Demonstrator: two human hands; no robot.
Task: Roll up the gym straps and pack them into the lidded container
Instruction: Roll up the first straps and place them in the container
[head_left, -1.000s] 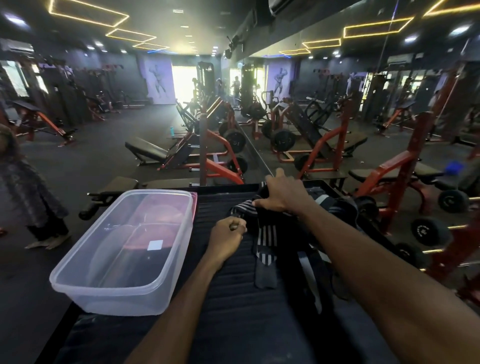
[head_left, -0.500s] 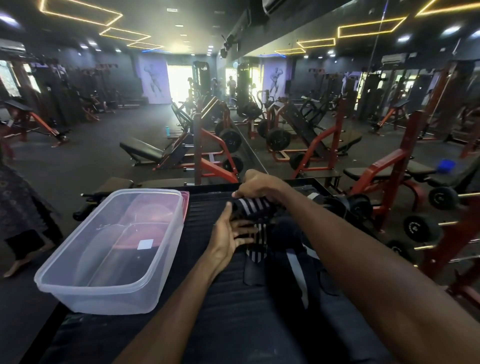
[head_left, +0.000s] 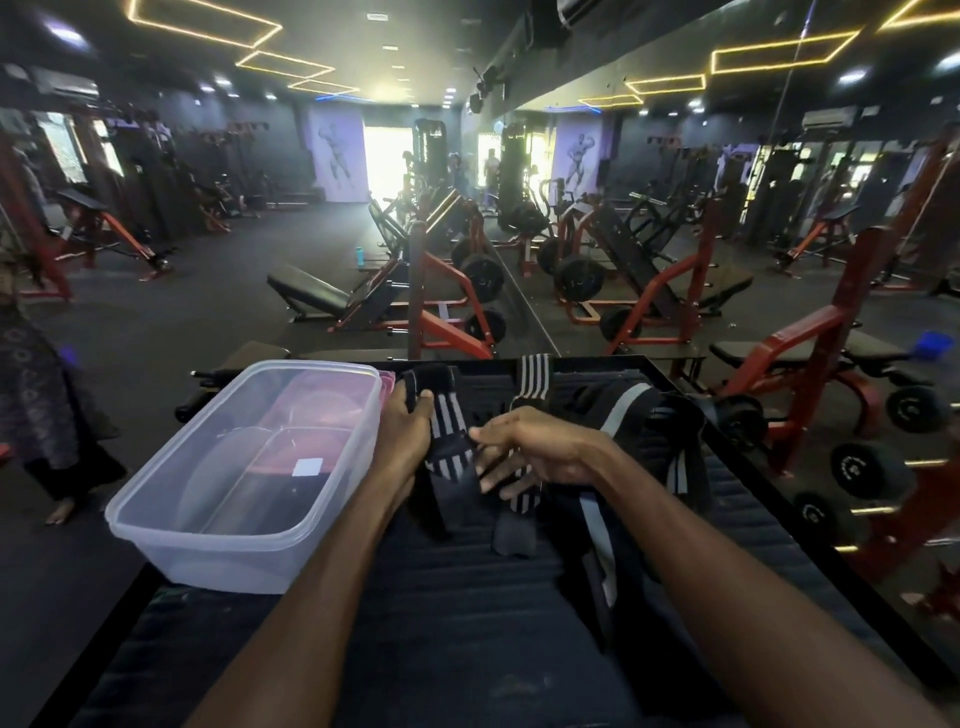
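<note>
A black strap with white stripes runs across the black ribbed table. My left hand grips its far padded end, beside the clear plastic container. My right hand pinches the same strap at its middle with thumb and forefinger, other fingers spread. A second striped strap lies just beyond, and a wider black strap with a grey band is heaped to the right.
A pink lid shows under the container's far edge. A mirror wall right of the table reflects red weight machines and plates. A person stands on the floor at far left.
Both hands drew back toward me from the far table edge. The striped strap now lies stretched out between them, my left hand holding one end and my right the middle.
</note>
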